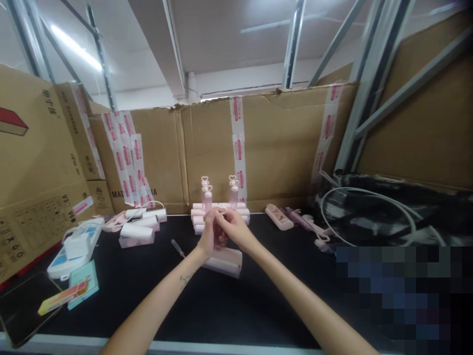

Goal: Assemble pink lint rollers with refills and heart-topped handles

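My left hand (208,234) and my right hand (236,228) meet at the middle of the black table, fingers closed together. Between their fingertips shows a small pale pink looped piece (220,210); the rest of it is hidden by the fingers. Just below them lies a pale pink cylinder (227,262) on its side. Behind the hands, slim pink bottles with heart-shaped tops (234,195) stand on a stack of pink and white cylinders (198,207). A small screwdriver (178,248) rests left of my left hand.
At left are more white and pink cylinders (136,232), a power strip (55,264), a teal packet (84,283), a yellow-pink box (62,297) and a phone (22,315). A pink case (280,217) and cable (369,191) lie right. Cardboard walls (288,148) stand behind.
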Demonstrator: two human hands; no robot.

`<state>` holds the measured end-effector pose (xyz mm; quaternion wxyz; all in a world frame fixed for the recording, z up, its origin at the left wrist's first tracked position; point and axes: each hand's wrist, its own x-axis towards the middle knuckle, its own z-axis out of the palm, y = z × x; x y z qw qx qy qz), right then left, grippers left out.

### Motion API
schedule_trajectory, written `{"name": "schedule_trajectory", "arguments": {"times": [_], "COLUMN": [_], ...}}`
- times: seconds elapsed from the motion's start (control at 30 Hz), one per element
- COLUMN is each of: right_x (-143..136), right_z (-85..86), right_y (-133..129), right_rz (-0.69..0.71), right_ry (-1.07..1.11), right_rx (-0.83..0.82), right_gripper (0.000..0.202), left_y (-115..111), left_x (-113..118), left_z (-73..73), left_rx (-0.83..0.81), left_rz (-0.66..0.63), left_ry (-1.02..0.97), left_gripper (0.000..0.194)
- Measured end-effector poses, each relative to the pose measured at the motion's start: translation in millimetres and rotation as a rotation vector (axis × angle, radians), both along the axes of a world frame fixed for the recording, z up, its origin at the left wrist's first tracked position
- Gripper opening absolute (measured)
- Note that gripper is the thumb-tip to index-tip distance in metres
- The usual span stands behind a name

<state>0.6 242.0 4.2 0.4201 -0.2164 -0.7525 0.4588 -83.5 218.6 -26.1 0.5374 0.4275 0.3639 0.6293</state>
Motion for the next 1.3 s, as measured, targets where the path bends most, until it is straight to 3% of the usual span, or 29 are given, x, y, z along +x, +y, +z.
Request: {"name": "schedule_trajectory", "arguments": {"times": [0.27, 0.4, 0.9, 1.1, 1.3], "right_x": [5.8, 4.6, -1.2, -3.2, 1.3], "right_z": [6.7, 9.2, 8.6, 7.7, 10.2], "right_y": [-0.4, 5.0, 2.1, -6.1, -2.1], "right_rz": [0.161, 0.118, 0.093, 0.059, 0.134], "right_ry": [-0.111, -0.149, -0.100, -0.131, -0.122], "right_rx": [0.043, 0.108, 0.095, -0.026, -0.072], "right_gripper": [0.035, 0.031, 0.027, 0.024, 0.032], "left_y": [4.4, 9.9, 15.1, 10.0, 6.5], "left_x": [2.4, 4.3, 4.6, 6.2, 1.1], "left_z": [0.9, -1.0, -8.9, -6.6, -5.3], "left_rx": [-0.020, -0.040, 0.035, 0.039, -0.050], "left_rz": [0.138, 0.166, 0.155, 0.168, 0.022], "left_ry": [0.079, -0.004, -0.075, -0.113, -0.119], "left_gripper": [0.058, 0.053, 0.056, 0.055, 0.059]}}
